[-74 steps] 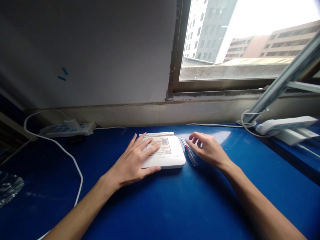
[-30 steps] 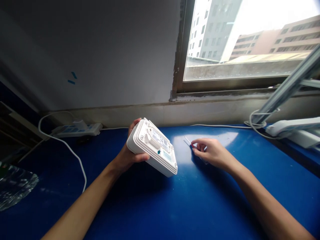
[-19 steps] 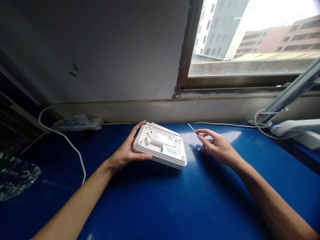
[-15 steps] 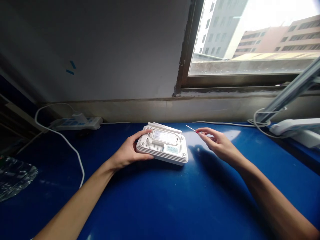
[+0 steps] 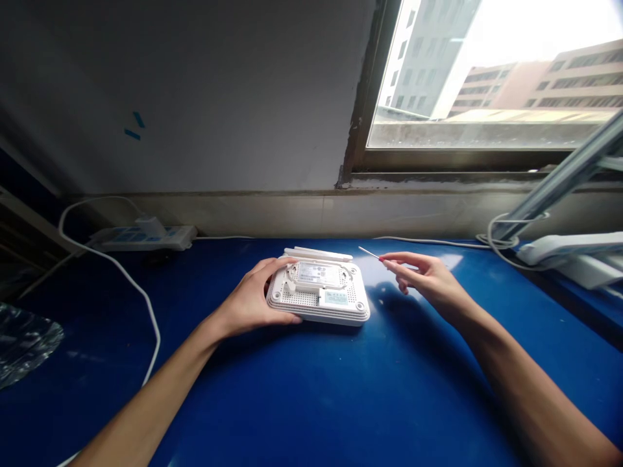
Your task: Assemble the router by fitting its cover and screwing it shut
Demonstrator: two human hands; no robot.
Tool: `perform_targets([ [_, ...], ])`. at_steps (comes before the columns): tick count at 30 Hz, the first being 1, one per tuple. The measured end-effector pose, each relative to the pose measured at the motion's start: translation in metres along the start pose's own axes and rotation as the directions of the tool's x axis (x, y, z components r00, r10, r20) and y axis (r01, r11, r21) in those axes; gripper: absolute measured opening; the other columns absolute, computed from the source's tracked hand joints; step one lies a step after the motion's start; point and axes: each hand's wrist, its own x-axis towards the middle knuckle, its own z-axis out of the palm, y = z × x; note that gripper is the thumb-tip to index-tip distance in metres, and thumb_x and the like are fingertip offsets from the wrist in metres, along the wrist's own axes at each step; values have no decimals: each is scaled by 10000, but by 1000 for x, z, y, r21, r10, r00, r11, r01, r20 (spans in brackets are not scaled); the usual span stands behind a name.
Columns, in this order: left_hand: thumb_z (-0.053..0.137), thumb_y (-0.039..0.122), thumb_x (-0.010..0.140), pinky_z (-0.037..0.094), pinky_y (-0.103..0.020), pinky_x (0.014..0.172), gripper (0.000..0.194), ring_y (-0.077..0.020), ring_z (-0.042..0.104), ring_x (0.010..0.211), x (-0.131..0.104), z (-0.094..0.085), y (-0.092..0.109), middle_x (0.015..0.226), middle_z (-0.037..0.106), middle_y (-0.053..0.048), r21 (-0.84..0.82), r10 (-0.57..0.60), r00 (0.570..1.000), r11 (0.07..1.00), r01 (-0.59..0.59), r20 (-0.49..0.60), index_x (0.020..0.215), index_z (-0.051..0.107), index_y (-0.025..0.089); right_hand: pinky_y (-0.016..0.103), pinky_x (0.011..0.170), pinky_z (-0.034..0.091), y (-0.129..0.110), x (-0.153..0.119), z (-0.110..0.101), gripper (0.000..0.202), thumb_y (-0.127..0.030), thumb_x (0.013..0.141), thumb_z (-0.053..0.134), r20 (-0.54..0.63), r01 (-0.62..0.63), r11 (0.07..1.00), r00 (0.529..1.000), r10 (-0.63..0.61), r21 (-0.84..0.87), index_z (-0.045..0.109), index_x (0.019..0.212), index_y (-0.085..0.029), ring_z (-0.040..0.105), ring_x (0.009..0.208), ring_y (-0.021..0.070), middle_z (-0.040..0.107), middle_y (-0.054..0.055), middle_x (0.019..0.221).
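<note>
Now-flipped router (image 5: 311, 297) gripped in left hand (image 5: 253, 297), screwdriver (image 5: 368, 251) pinched in right hand (image 5: 427, 275), handle (image 5: 381, 258) mostly hidden

A glossy blue tabletop (image 5: 316, 395) spreads under the left hand (image 5: 256, 298) and right hand (image 5: 426, 272); beyond both, a dim grey wall (image 5: 219, 97) has a tiled strip (image 5: 272, 217) at its foot; past the right hand, a brown window frame (image 5: 462, 159) borders bright daylight and pale buildings (image 5: 523, 84)

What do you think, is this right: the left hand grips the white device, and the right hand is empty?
Not quite: the right hand holds a screwdriver, as the head view shows. The left hand does grip the white device.
</note>
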Motion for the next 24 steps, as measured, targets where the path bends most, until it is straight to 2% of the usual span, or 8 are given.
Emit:
perform_targets([
  [4,967,581,572,411,-581,1199,1072,-406,496,1408,-1,13,8,1511,565,-107,150,-39,998,988,46,-46,1513,527,315,305,578,483,-2,-2,-2,539,-601,776,843,29,-22,999,999,21,46,825,1104,-174,545,602,149,709,52,749],
  [8,946,630,592,447,-576,1161,1158,-392,517,1373,0,20,16,1548,553,-84,149,-42,995,987,54,-86,1583,414,349,286,534,470,-14,-6,0,422,-532,769,877,26,23,997,999,-25,73,834,1013,-189,526,590,129,781,91,910],
  [12,944,637,605,416,-594,1188,1249,-397,477,1441,0,3,12,1625,480,-63,93,-38,998,995,32,57,1641,282,420,289,539,503,-45,-4,12,390,-473,740,914,126,87,995,988,-92,50,806,992,-195,583,612,144,812,116,1000],
  [15,934,610,650,327,-644,1232,1123,-425,329,1551,0,-14,4,1708,354,-44,103,-20,983,995,0,185,1608,367,458,295,588,538,-73,6,22,346,-457,732,919,221,132,991,967,-124,-22,792,906,-187,685,728,199,817,121,993],
  [17,934,546,690,308,-654,1236,1003,-425,276,1575,0,-21,-1,1718,326,-28,128,-13,975,992,-16,224,1564,446,476,318,656,571,-89,15,26,333,-452,742,909,286,165,985,947,-146,-45,779,891,-184,733,817,238,816,119,978],
  [20,961,407,700,382,-560,1215,841,-370,437,1483,3,-25,-8,1596,465,-54,92,74,976,991,-95,204,1457,595,431,333,666,584,-99,25,29,410,-426,722,922,337,166,986,929,-152,-14,708,996,-209,759,854,265,813,102,943],
  [22,968,367,706,475,-466,1132,687,-306,587,1304,4,-25,-11,1389,582,-70,51,168,971,983,-179,167,1337,697,364,320,620,570,-96,28,30,516,-405,709,936,307,148,987,938,-161,65,606,1074,-251,744,765,233,813,77,918],
  [24,968,389,708,532,-415,1012,553,-266,634,1126,5,-22,-11,1189,615,-62,64,253,961,963,-261,115,1211,754,309,315,595,562,-87,26,33,608,-388,704,947,255,125,979,953,-164,163,491,1093,-284,706,657,198,811,42,868],
])
